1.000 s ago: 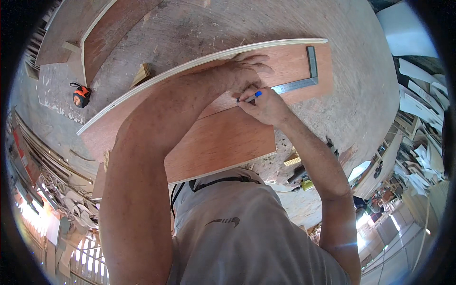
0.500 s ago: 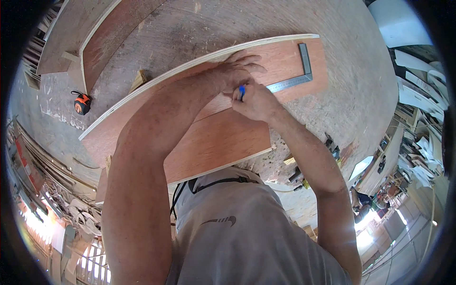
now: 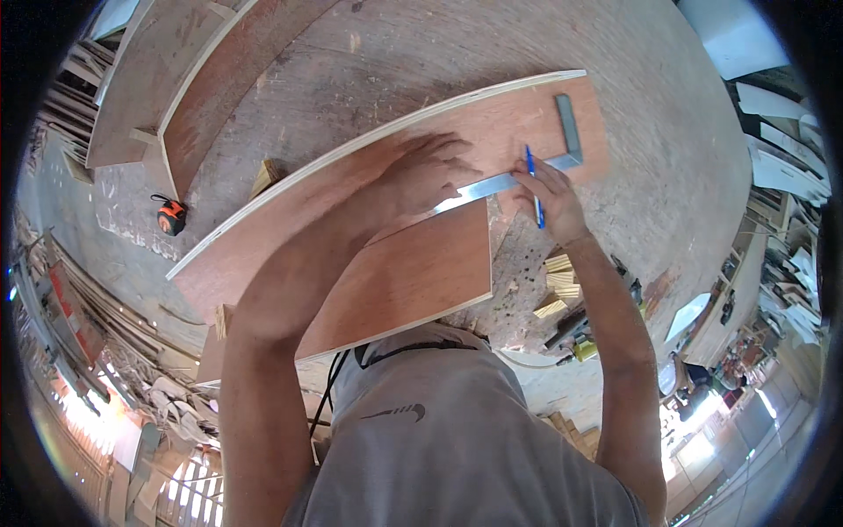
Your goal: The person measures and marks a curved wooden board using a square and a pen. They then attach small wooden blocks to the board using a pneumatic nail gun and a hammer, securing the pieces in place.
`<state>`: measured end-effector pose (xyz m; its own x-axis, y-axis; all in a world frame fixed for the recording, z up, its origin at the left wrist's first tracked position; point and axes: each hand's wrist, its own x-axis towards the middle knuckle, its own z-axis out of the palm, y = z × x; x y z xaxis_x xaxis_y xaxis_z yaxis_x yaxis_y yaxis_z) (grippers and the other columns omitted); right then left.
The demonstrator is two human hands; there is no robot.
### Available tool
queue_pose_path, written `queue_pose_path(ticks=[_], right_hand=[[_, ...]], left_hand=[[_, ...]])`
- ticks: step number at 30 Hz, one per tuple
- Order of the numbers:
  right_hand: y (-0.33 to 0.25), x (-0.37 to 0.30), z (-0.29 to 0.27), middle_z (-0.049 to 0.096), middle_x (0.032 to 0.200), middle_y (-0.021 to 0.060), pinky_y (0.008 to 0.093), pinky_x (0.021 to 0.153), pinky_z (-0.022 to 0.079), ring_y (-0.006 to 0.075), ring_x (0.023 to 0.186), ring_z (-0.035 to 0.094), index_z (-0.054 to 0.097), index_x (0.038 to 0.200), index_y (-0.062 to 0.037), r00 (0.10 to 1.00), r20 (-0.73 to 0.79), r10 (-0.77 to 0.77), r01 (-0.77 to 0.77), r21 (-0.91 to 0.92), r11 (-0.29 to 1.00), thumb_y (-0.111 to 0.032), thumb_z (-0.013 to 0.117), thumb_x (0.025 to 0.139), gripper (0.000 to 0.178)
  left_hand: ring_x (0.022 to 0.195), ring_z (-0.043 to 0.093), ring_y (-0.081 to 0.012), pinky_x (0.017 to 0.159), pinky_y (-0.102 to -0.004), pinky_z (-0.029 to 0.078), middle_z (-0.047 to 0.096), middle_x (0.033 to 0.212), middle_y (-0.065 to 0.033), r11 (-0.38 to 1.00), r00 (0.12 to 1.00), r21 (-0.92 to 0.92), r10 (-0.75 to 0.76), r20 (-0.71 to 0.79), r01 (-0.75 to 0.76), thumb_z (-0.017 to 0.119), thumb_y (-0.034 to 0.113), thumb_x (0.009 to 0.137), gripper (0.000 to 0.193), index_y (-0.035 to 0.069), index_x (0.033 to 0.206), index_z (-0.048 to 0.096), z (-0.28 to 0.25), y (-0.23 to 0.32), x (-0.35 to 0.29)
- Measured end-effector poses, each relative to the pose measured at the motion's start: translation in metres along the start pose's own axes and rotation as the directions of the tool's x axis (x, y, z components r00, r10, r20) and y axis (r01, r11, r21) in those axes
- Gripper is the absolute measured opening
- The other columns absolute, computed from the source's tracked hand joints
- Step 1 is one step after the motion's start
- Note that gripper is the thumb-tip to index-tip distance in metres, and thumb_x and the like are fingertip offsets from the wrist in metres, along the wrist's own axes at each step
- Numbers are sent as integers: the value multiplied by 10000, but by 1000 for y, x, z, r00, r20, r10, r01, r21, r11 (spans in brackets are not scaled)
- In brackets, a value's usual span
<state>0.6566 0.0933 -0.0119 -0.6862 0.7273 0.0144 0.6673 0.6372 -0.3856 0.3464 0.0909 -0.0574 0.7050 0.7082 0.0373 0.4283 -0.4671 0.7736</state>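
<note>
A curved-edge reddish plywood panel (image 3: 518,114) lies across the work surface, with a second plywood piece (image 3: 421,272) along its near side. On the panel rests a metal try square (image 3: 568,127), its thick arm to the right and its blade running left. My left hand (image 3: 426,180) is open, fingers spread over the panel, its thumb at the blade's left end. Between the fingers of my right hand (image 3: 558,198) is a blue pen (image 3: 538,211), held upright-slanting over the blade near the square's corner. The hand's shape hides part of the blade.
An orange and black tape measure (image 3: 171,216) sits at the left. Another curved plywood assembly (image 3: 189,114) stands at the far left. Small wood blocks (image 3: 559,285) and a power tool (image 3: 584,350) lie near my right forearm. A wood block (image 3: 266,178) touches the panel's far edge.
My right hand has moved right with the pen, away from my left hand toward the square's corner. My left hand has shifted slightly left and nearer, and more of the blade shows.
</note>
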Motion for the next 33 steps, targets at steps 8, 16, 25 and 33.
queue_pose_path(ticks=[8, 16, 25, 33], right_hand=[[115, -76, -28, 688, 1152, 159, 464, 868, 547, 373, 1041, 665, 659, 1201, -88, 896, -256, 362, -356, 71, 932, -268, 756, 866, 392], [127, -139, -26, 514, 1397, 255, 473, 997, 499, 452, 1215, 560, 393, 1484, -118, 463, -241, 853, -885, -61, 462, -81, 597, 887, 633], [9, -165, 17, 651, 1192, 214, 487, 950, 507, 443, 1081, 622, 602, 1308, -48, 348, -14, 937, -932, 99, 348, -353, 731, 867, 552], [-26, -160, 33, 703, 1151, 138, 357, 891, 552, 245, 1023, 681, 635, 1265, 24, 352, -112, 929, -653, 682, 330, -153, 763, 876, 446]], left_hand=[[1216, 597, -350, 1038, -406, 483, 628, 1300, -182, 875, 806, -119, -479, -347, 469, 730, 51, 862, 391, 53, 1246, 659, -109, 117, -140], [1196, 611, -334, 1027, -414, 492, 624, 1320, -163, 796, 800, -197, -594, -79, 572, 748, 121, 827, 542, 71, 1346, 601, -62, 206, -166], [1199, 626, -293, 1013, -421, 505, 645, 1327, -117, 824, 849, 208, -497, -183, 527, 733, 152, 823, 588, 107, 1390, 583, -21, 207, -184], [1118, 652, -355, 969, -415, 535, 657, 1243, -201, 817, 810, -347, -547, -212, 461, 715, 250, 929, 456, 24, 1310, 607, -45, 207, -177]])
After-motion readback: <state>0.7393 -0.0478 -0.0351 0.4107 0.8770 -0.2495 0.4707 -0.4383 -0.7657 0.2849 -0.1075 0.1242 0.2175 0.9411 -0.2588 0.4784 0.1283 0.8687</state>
